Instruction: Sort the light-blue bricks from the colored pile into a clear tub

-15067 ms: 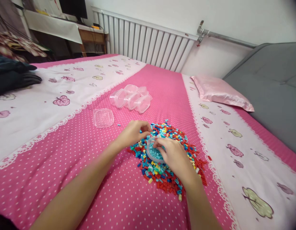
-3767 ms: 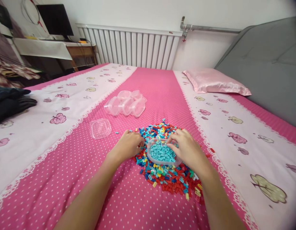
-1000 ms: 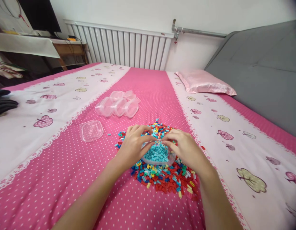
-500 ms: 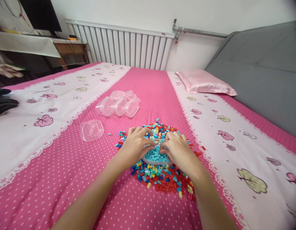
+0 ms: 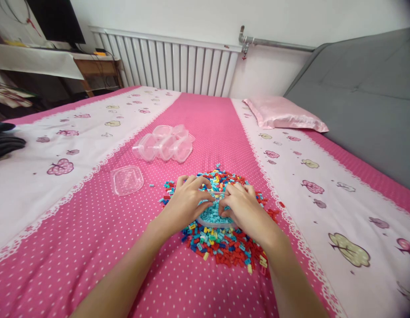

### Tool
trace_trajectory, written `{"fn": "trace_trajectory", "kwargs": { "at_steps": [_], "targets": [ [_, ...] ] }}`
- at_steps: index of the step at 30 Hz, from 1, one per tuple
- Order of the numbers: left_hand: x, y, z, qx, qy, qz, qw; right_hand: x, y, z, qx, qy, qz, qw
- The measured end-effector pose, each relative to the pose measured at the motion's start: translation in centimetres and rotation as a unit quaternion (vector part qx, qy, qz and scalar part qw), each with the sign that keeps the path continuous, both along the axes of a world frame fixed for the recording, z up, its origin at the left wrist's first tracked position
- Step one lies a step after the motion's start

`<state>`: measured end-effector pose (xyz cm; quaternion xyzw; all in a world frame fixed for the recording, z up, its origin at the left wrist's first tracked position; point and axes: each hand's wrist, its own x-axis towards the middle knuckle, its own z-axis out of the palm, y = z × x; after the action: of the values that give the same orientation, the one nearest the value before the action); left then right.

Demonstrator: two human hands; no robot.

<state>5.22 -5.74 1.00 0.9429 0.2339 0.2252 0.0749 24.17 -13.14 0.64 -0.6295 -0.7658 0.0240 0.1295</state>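
A clear plastic tub (image 5: pixel 218 225) filled with light-blue toy bricks (image 5: pixel 211 214) sits on a spread-out heap of mixed toy bricks (image 5: pixel 221 243), coloured red, yellow, dark blue and light blue. At the tub's left side is my left hand (image 5: pixel 189 196), its fingers bent and the thumb apart from them, with no object visible between. Over the right part of the tub, my right hand (image 5: pixel 241 202) has its fingers curled together and pointing down at the light-blue bricks. Its fingertips are partly hidden, so whatever they pinch cannot be made out.
A loose clear lid (image 5: pixel 127 180) lies on the pink dotted bedspread (image 5: pixel 158 274), left of the heap. Beyond it several clear plastic tubs (image 5: pixel 165 143) are grouped. A pink pillow (image 5: pixel 284 114) rests by the grey headboard (image 5: pixel 364 88), and a radiator (image 5: pixel 168 62) stands behind the bed.
My right hand has shifted slightly left over the tub, and its fingers have drawn closer together. My left hand stays almost where it was.
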Motion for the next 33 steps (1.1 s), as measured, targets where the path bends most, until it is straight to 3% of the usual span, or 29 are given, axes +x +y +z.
{"fn": "trace_trajectory", "kwargs": {
  "at_steps": [5, 12, 33],
  "targets": [
    [0.0, 0.1, -0.1, -0.005, -0.009, 0.000, 1.000, 0.3, 0.1, -0.1, 0.037, 0.002, -0.003, 0.999],
    [0.0, 0.2, -0.1, 0.000, -0.010, 0.000, 1.000, 0.1, -0.4, 1.1, -0.014, -0.025, -0.030, 0.999],
    [-0.1, 0.2, -0.1, 0.009, -0.020, -0.005, 1.000, -0.5, -0.2, 0.6, 0.015, -0.031, -0.029, 0.999]
  ]
}}
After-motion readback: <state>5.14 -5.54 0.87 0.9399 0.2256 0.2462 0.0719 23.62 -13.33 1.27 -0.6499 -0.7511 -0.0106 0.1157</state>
